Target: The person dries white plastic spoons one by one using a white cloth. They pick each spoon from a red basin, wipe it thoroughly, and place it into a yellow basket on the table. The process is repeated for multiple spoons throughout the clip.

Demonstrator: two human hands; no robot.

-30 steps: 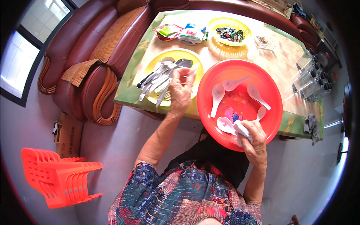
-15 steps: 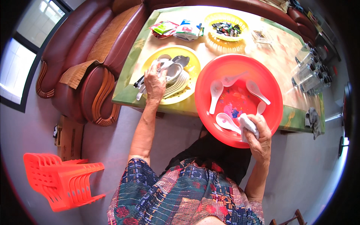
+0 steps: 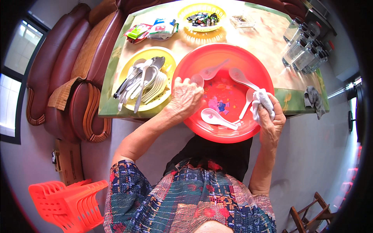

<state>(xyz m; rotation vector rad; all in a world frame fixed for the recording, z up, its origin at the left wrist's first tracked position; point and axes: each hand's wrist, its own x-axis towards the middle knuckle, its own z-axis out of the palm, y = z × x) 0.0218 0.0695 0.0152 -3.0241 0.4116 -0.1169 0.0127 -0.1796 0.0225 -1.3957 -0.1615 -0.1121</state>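
In a large red basin (image 3: 223,132) lie several white soup spoons, among them one spoon (image 3: 211,116) at the near side and another (image 3: 240,76) at the far right. My left hand (image 3: 185,96) reaches over the basin's left rim, fingers curled over a white spoon (image 3: 197,80); its bowl shows past the fingertips and its handle is hidden. At the right rim my right hand (image 3: 272,118) grips a white cloth (image 3: 262,104). Left of the basin, a yellow basket (image 3: 165,99) holds a pile of metal and white spoons (image 3: 142,79).
At the table's back are colourful packets (image 3: 162,29), a yellow basket of small wrapped items (image 3: 185,26) and a clear square dish (image 3: 243,21). Drinking glasses (image 3: 304,50) stand at the right, and a grey cloth (image 3: 313,101) hangs over the edge. Red stools (image 3: 66,206) are stacked at lower left.
My left hand has left the spoon pile in the yellow basket and moved right onto a spoon in the red basin. My right hand still holds the cloth. The view has shifted.
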